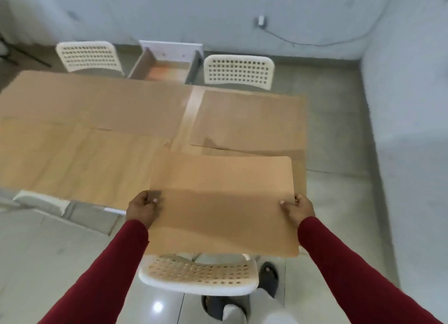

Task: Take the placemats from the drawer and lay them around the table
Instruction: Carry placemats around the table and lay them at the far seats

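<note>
I see both hands, left hand [143,208] and right hand [299,208], fingers pinching the placemat [223,202] level, squaring it above the tabletop [72,159].

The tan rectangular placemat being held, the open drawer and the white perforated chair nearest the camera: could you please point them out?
tan rectangular placemat [223,202], head view, middle of its top face
open drawer [167,70], head view, its floor
white perforated chair [198,274], head view, backrest

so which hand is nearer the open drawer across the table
Left. The left hand sits almost straight below the drawer; the right hand is farther off to its right.
</note>
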